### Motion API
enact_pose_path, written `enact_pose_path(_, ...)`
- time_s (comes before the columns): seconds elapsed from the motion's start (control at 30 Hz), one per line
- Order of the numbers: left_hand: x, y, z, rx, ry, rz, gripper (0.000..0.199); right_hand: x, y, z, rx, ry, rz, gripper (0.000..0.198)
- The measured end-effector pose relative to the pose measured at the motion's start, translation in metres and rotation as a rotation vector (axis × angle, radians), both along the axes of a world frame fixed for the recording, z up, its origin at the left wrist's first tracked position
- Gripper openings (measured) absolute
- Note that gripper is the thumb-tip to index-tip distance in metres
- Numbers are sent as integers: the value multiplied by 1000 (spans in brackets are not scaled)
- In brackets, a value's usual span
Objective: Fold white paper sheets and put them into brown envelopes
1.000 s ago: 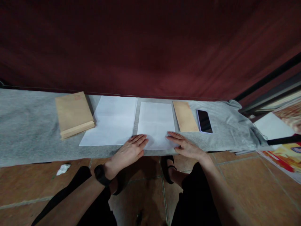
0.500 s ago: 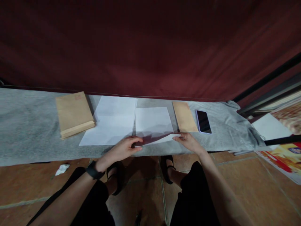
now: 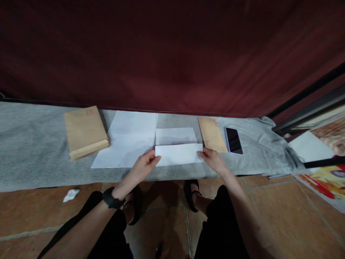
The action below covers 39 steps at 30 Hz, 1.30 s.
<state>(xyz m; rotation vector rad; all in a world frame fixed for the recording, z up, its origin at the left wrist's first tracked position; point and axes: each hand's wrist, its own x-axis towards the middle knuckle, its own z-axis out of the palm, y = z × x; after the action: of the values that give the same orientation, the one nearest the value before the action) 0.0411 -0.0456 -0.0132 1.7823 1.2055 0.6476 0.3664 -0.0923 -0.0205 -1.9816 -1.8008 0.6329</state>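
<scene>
Two hands (image 3: 147, 162) (image 3: 213, 160) pinch opposite sides of one white, seemingly blank paper sheet (image 3: 178, 155), partly folded on a gray-draped table (image 3: 35, 151) with one paper stack (image 3: 126, 135), one envelope bundle (image 3: 84, 129), one loose envelope (image 3: 212, 135), one smartphone (image 3: 234, 141).

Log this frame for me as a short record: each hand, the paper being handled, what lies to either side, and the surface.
Left hand: left hand grips the left edge of the white sheet
Right hand: right hand grips its right edge
Paper: white sheet, bent over, its far part showing beyond
To the left: white paper; farther out, stack of brown envelopes
To the right: single brown envelope, then phone, screen dark
Surface: grey cloth
</scene>
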Motion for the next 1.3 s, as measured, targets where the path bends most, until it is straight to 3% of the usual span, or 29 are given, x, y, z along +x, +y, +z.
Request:
enact_pose_path(0.23,13,-5,10,116,375,135,18,-19,10,8,-135,-369,-33,29)
enact_pose_path(0.5,24,3,11,168,475,233,14,-44,19,20,-217,-556,-91,33)
enact_pose_path(0.73,22,16,6,119,249,282,15,-51,28,18,-204,-603,-117,35)
enact_pose_path(1.0,16,25,-4,-163,-68,289,37,-54,36,16,-169,-605,-147,36)
enact_pose_path(1.3,18,34,-8,-131,-118,294,24,-56,53,12,-133,-590,-203,35)
